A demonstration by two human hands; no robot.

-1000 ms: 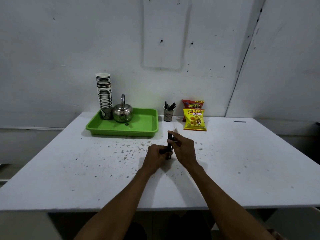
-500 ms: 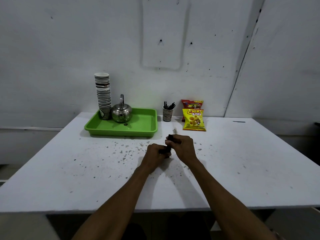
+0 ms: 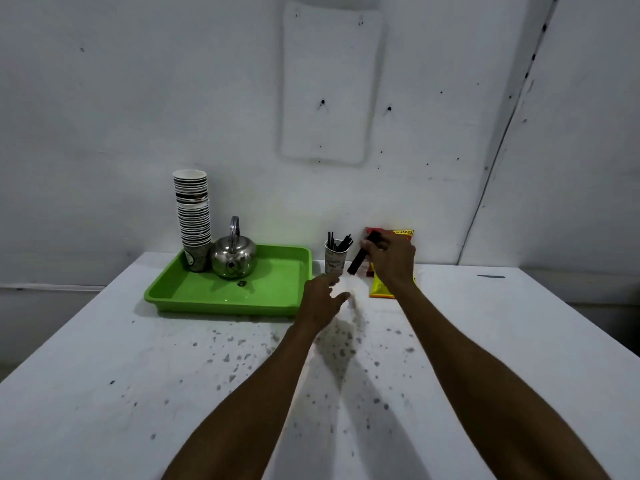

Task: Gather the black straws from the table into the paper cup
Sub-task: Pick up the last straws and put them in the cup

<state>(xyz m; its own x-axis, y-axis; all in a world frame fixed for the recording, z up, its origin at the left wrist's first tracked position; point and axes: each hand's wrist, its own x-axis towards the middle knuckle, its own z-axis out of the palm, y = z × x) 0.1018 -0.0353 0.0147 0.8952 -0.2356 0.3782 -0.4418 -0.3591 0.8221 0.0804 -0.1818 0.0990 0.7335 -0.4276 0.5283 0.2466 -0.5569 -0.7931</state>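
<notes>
The bundle of black straws is gripped in the right hand, tilted with its lower end toward 7 o'clock, just beside the paper cup at the cup's 3 o'clock. The cup stands upright and holds several more straws. The left hand is at the cup's 6 o'clock, near it, fingers loosely spread and holding nothing. The right hand covers most of the snack packets; their print is largely hidden. Straw count in the bundle cannot be made out. Both forearms extend from 6 o'clock over the white table. The green tray lies at the cup's 9 o'clock.
</notes>
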